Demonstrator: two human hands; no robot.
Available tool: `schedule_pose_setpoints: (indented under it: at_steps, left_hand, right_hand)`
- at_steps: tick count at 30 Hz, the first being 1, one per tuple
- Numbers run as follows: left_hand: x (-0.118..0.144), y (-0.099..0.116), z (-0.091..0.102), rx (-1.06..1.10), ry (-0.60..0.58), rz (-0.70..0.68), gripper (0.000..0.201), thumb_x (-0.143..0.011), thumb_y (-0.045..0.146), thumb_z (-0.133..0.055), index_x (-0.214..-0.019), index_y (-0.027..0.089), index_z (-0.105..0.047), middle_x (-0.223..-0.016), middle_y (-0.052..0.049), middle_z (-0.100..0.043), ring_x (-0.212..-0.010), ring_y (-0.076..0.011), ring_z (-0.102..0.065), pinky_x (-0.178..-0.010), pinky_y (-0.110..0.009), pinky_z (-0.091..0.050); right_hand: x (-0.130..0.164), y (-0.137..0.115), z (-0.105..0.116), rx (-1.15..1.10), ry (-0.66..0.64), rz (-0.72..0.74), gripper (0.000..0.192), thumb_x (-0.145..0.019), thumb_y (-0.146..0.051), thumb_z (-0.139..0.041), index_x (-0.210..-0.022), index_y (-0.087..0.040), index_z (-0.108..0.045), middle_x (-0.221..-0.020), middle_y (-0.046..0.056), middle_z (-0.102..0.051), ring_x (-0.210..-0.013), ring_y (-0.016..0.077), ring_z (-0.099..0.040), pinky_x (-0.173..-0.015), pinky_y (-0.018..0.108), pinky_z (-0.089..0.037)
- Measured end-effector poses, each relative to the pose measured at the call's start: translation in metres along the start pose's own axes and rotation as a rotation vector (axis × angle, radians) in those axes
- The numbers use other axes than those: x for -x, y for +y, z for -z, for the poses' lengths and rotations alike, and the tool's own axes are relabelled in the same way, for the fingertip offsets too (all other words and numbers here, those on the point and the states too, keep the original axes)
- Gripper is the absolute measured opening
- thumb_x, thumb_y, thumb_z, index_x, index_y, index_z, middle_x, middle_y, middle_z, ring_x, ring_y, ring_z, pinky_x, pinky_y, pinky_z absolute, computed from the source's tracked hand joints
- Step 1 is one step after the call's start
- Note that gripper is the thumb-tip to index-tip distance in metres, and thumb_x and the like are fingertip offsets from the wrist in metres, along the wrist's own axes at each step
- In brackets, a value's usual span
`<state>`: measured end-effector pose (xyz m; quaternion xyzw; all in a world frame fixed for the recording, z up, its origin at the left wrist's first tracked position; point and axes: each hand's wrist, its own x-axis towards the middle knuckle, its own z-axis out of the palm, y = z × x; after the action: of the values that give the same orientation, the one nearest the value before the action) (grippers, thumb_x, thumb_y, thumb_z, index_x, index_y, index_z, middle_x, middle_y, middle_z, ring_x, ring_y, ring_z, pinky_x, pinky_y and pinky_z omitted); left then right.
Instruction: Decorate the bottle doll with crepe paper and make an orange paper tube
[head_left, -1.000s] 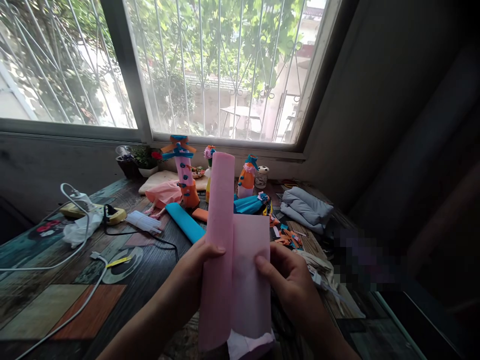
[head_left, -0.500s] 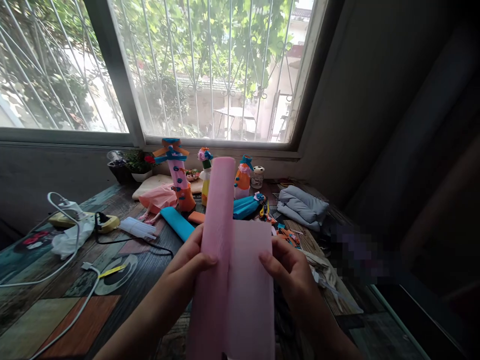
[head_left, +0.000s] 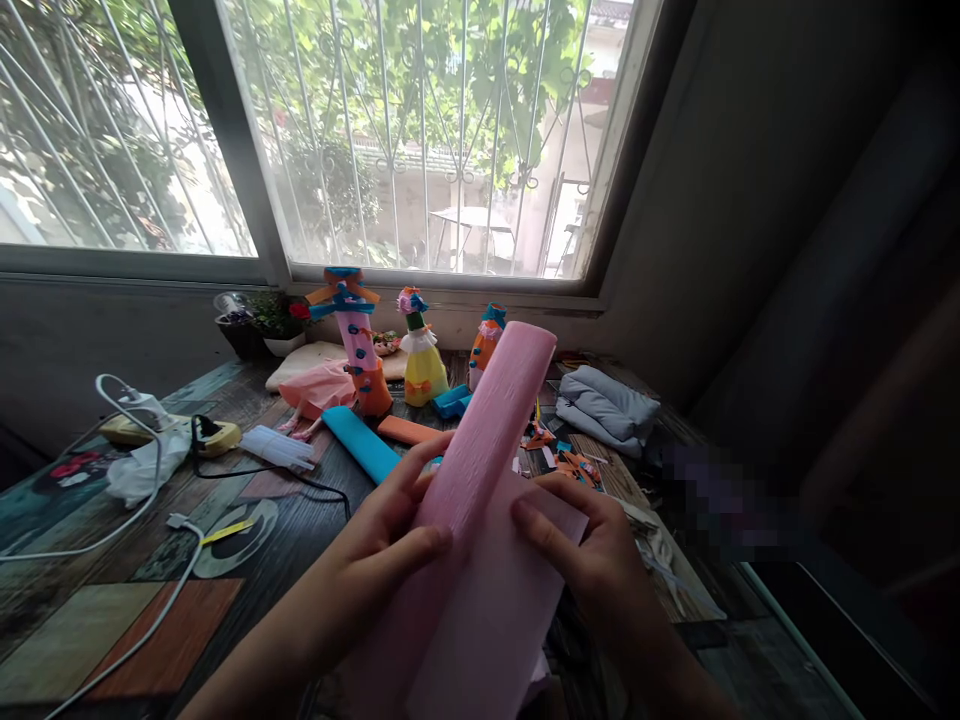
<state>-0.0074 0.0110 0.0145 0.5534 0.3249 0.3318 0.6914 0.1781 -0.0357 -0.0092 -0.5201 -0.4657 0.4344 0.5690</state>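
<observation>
A long roll of pink crepe paper is held up in front of me, its upper end tilted to the right. Around the roll's left side my left hand is closed, thumb lying on the front. A paler pink sheet lies along the roll's right side, overlapping its lower part. My right hand pinches that pale sheet by its upper right part, thumb in front and fingers behind. The lower ends of both run toward the bottom of the view.
Behind stand a tall paper-dressed figure, a yellow-skirted bottle and an orange one. A blue paper roll, glue sticks, a power strip and cables lie left. Paper scraps and a grey cloth bundle lie right.
The pink roll and pale sheet have tilted from nearly upright to leaning right, uncovering the yellow-skirted bottle. Both hands keep their hold.
</observation>
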Motion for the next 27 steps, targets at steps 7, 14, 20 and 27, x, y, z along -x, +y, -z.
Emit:
schedule_pose_setpoints:
  at_steps: [7, 14, 20, 27]
  left_hand:
    - [-0.002, -0.007, 0.01, -0.371, -0.056, -0.097, 0.054, -0.086, 0.04, -0.058, -0.136, 0.033, -0.039, -0.133, -0.001, -0.05, -0.115, -0.0257, -0.05, -0.086, -0.025, -0.046]
    - [-0.002, -0.014, 0.016, -0.613, -0.081, -0.146, 0.054, -0.088, 0.045, -0.052, -0.138, 0.04, -0.033, -0.136, 0.002, -0.046, -0.118, -0.0247, -0.048, -0.094, -0.027, -0.042]
    - [-0.005, -0.012, 0.017, -0.673, -0.129, -0.139, 0.06, -0.082, 0.038, -0.062, -0.136, 0.035, -0.036, -0.131, 0.0, -0.051, -0.113, -0.0237, -0.052, -0.092, -0.028, -0.044]
    - [-0.01, 0.002, 0.015, -0.549, -0.147, -0.065, 0.032, -0.078, 0.03, -0.067, -0.108, 0.023, -0.06, -0.097, 0.002, -0.066, -0.09, -0.0214, -0.06, -0.073, -0.023, -0.048]
  right_hand:
    - [-0.003, -0.004, 0.004, 0.047, -0.084, -0.007, 0.026, -0.073, -0.041, -0.072, -0.087, -0.019, -0.072, -0.086, 0.004, -0.072, -0.081, 0.0205, -0.064, -0.068, 0.026, -0.049]
    - [-0.004, -0.002, 0.001, -0.052, -0.105, 0.003, 0.023, -0.073, -0.036, -0.074, -0.088, -0.019, -0.074, -0.09, 0.004, -0.076, -0.088, 0.0211, -0.068, -0.074, 0.025, -0.051]
    - [-0.004, 0.004, -0.001, -0.046, -0.087, 0.024, 0.02, -0.073, -0.035, -0.074, -0.086, -0.02, -0.074, -0.083, 0.002, -0.075, -0.083, 0.0184, -0.068, -0.071, 0.023, -0.05]
    - [-0.01, 0.011, 0.001, 0.021, -0.081, 0.055, 0.022, -0.077, -0.039, -0.07, -0.085, -0.018, -0.074, -0.079, 0.003, -0.073, -0.078, 0.0168, -0.065, -0.067, 0.022, -0.048]
